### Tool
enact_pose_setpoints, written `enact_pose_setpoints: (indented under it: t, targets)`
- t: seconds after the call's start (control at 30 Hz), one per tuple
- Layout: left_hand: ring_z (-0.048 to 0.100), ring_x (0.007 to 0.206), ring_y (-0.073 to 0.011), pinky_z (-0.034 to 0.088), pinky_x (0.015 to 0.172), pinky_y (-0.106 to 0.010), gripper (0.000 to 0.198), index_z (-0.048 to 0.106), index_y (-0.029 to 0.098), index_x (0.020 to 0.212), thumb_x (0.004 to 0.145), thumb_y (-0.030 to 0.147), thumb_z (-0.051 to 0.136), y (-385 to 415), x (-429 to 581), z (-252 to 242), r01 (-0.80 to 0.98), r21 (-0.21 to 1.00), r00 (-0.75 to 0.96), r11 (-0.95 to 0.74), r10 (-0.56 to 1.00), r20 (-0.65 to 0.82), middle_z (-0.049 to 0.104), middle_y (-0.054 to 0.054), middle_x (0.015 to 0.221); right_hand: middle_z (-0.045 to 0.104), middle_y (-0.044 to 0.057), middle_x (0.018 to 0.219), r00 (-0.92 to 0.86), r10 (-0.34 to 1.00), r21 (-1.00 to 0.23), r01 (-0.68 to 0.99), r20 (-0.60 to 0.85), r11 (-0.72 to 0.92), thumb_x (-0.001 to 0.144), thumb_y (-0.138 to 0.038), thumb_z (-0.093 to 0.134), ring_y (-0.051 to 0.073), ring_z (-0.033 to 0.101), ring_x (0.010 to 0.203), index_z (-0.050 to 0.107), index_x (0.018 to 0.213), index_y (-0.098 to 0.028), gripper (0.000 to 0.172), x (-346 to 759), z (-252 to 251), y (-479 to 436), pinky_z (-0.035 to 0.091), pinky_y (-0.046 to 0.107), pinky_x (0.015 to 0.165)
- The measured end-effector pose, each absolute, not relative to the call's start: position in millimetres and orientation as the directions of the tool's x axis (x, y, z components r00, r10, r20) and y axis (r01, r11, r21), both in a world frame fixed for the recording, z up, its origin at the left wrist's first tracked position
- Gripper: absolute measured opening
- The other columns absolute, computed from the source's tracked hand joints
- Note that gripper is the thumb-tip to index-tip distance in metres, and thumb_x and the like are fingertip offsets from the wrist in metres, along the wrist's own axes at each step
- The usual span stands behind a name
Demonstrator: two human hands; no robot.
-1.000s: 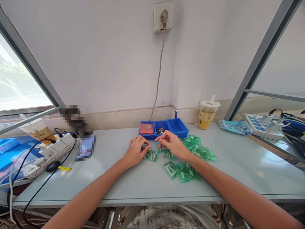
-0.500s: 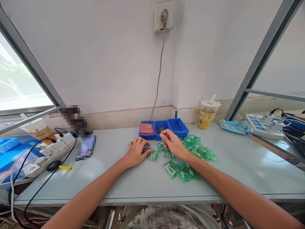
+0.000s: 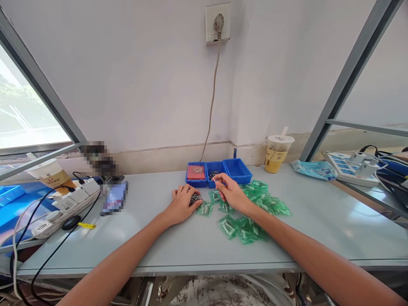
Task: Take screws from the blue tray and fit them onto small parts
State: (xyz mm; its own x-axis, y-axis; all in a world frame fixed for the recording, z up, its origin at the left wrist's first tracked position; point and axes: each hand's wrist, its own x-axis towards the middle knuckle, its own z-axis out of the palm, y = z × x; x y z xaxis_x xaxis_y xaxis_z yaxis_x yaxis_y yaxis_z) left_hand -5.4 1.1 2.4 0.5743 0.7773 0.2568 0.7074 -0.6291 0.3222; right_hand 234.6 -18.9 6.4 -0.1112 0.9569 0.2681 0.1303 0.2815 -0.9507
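Head view: just left of centre in the frame, the left hand point(image 3: 182, 205) rests palm down on the grey table point(image 3: 153, 248), its fingers loosely curved and spread apart around a small heap of dark metal pieces point(image 3: 195, 198) that shows between thumb and forefinger. At the centre, the right hand point(image 3: 230, 192) pinches a small slim piece point(image 3: 213, 179) between thumb and forefinger, in front of the middle blue bin point(image 3: 211, 184), which contains more metal bits point(image 3: 214, 173). The left blue bin point(image 3: 196, 184) holds red packets point(image 3: 196, 172); the right blue bin point(image 3: 237, 171) stands beside them. Green packets point(image 3: 267, 202) lie right of centre, partly behind the right forearm, with others nearer the lower middle; one small green packet point(image 3: 204, 208) sits just beside the left thumb.
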Motion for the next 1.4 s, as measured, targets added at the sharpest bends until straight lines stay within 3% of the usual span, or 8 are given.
enact_pose_setpoints:
  t: [0.17,0.4,0.8,1.1,1.4]
  targets:
    - [0.049,0.112,-0.0282,0.035,0.095,-0.045,0.028,0.06,0.028,0.115,0.103,0.05,0.048,0.9,-5.7,2.4,0.705,0.322,0.574,-0.632,0.775,0.263,0.058,-0.006,0.119,0.057,0.001,0.1,-0.103,0.959,-0.945,0.172,0.264,0.279,0.095,-0.052,0.057,0.01,0.046,0.053,0.057,0.112,-0.026,0.031,235.3,9.0,-20.2,0.041,0.027,0.047]
    - [0.049,0.112,-0.0279,0.035,0.095,-0.045,0.028,0.06,0.028,0.116,0.103,0.05,0.05,2.8,-6.0,0.0,0.71,0.318,0.57,-0.628,0.778,0.264,0.058,-0.005,0.12,0.057,-0.001,0.09,-0.084,0.957,-0.937,0.198,0.277,0.288,0.093,-0.051,0.063,0.011,0.045,0.052,0.056,0.099,-0.026,0.027,236.7,12.9,-22.8,0.038,0.027,0.048]
    - [0.049,0.112,-0.0277,0.036,0.094,-0.044,0.027,0.059,0.028,0.116,0.103,0.05,0.049,2.2,-6.5,0.4,0.707,0.314,0.576,-0.633,0.774,0.264,0.059,-0.005,0.12,0.058,-0.002,0.083,-0.096,0.965,-0.957,0.136,0.246,0.257,0.092,-0.062,0.06,0.011,0.045,0.051,0.058,0.094,-0.024,0.038,235.8,9.0,-17.8,0.038,0.027,0.047]
    - [0.049,0.112,-0.0277,0.036,0.095,-0.044,0.029,0.06,0.028,0.117,0.103,0.05,0.048,3.3,-7.2,-1.5,0.704,0.319,0.576,-0.635,0.772,0.268,0.059,-0.006,0.121,0.05,-0.006,0.068,-0.122,0.968,-0.971,0.074,0.218,0.228,0.092,-0.062,0.061,0.01,0.04,0.049,0.055,0.087,-0.023,0.04,234.9,11.7,-21.2,0.037,0.025,0.046]
    - [0.049,0.111,-0.0278,0.036,0.094,-0.044,0.027,0.06,0.028,0.116,0.103,0.049,0.049,1.7,-7.1,1.5,0.705,0.325,0.575,-0.63,0.777,0.258,0.059,-0.006,0.12,0.054,-0.005,0.076,-0.125,0.969,-0.973,0.063,0.214,0.223,0.093,-0.062,0.06,0.008,0.041,0.048,0.055,0.092,-0.023,0.039,234.9,10.3,-20.7,0.037,0.024,0.045]
